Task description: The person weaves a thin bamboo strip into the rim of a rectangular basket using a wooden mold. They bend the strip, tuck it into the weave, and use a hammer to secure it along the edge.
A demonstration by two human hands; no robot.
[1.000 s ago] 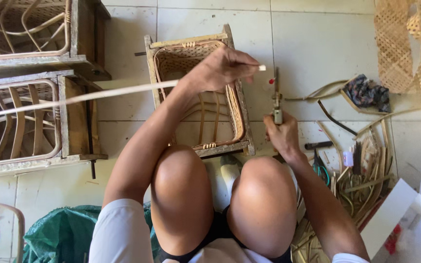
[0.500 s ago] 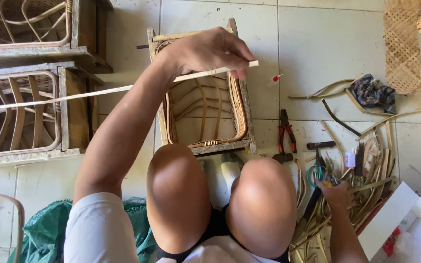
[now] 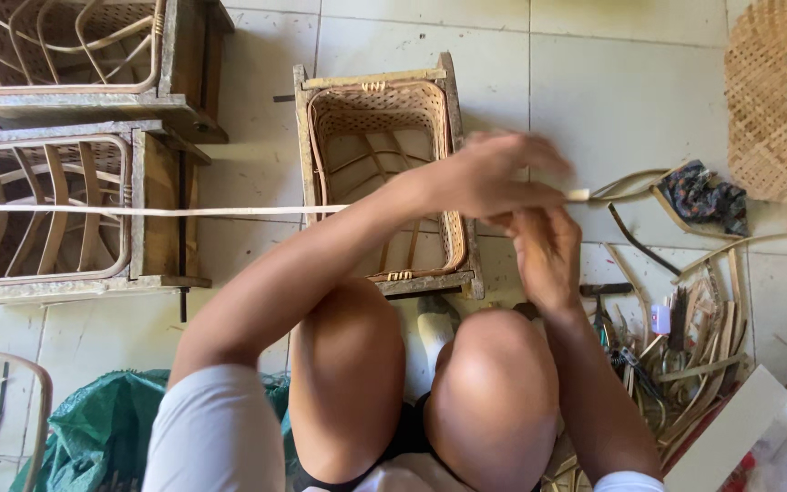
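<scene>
My left hand (image 3: 489,173) grips a long pale rattan strip (image 3: 138,210) that runs level from the far left edge across to a cut end just right of the hand. My right hand (image 3: 544,251) is raised right beneath the left hand, fingers curled at the strip's underside; whether it holds anything I cannot tell. Both hands hover over the right side of a half-woven rattan basket inside a wooden frame (image 3: 384,173) on the tiled floor. My bare knees (image 3: 494,364) are in front of it.
Two more wooden frames with rattan ribs (image 3: 56,210) stand at the left. Scrap rattan strips and small hand tools (image 3: 676,337) lie at the right, with a dark patterned cloth (image 3: 703,196). Woven mesh (image 3: 767,100) hangs top right. A green sack (image 3: 93,428) lies lower left.
My right hand came up from the tool pile at the lower right to meet the left hand. The left hand and strip shifted right and lower over the basket.
</scene>
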